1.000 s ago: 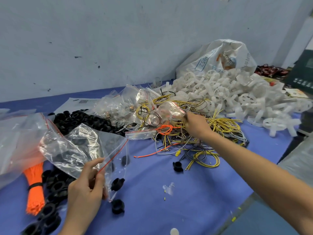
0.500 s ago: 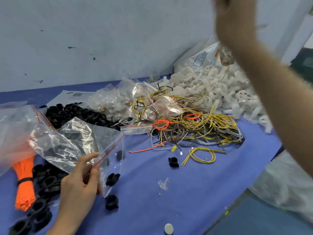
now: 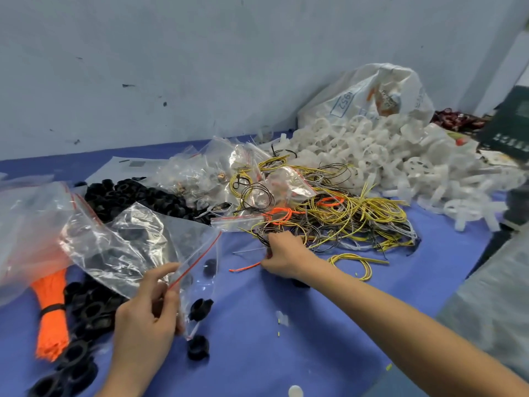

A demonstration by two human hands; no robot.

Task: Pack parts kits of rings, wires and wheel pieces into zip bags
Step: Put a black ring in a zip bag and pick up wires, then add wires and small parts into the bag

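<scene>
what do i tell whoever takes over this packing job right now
Left hand pinches the zip bag at its open mouth.
Right hand is curled on wires at the pile's near edge.
Black rings lie left of the wires, white wheel pieces behind them.
Done: bag opened; its contents are unclear.
To do: add rings, wire, wheel piece, then zip it.

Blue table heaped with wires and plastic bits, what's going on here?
A person is packing parts kits by hand. The left hand holds a clear zip bag by its red-striped mouth. The right hand reaches to the near edge of the wires and curls its fingers round some strands. Behind the bag lie black rings; white wheel pieces are heaped at the back right.
</scene>
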